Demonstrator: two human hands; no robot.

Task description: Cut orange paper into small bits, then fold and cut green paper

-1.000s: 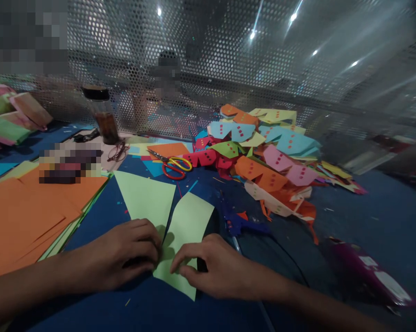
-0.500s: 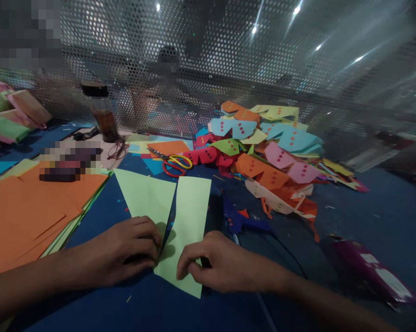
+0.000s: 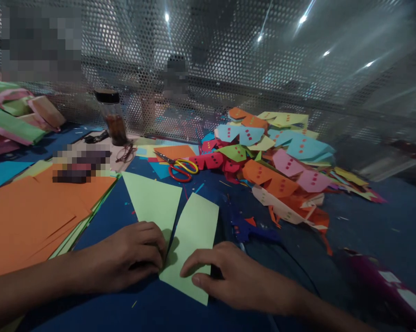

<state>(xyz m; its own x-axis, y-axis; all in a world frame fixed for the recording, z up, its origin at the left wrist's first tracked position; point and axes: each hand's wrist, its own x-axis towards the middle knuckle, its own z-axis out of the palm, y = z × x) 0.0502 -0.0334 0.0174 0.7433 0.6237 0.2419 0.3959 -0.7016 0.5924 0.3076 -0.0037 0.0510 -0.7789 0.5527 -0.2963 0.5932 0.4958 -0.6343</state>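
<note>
Two pale green paper pieces lie side by side on the blue table, with a narrow gap between them. My left hand (image 3: 138,253) rests with curled fingers on the lower end of the left green piece (image 3: 154,198); its fingertips are partly hidden. Over the lower right part of the right green piece (image 3: 194,228), my right hand (image 3: 225,272) has its thumb and forefinger apart, with nothing between them. Red and yellow scissors (image 3: 180,169) lie beyond the papers. A blue glue gun (image 3: 252,230) is to the right of them.
Orange sheets (image 3: 28,207) are stacked at the left, with a dark blurred-out object on them. A lidded bottle (image 3: 114,122) stands behind. Folded coloured paper shapes (image 3: 270,177) pile up at the right, and a purple packet (image 3: 383,286) lies nearer. A perforated metal panel (image 3: 214,55) rises behind.
The view has shifted, moving the scene right and slightly down. The right green piece has tilted, its top turned rightward. My right thumb and forefinger have spread wider.
</note>
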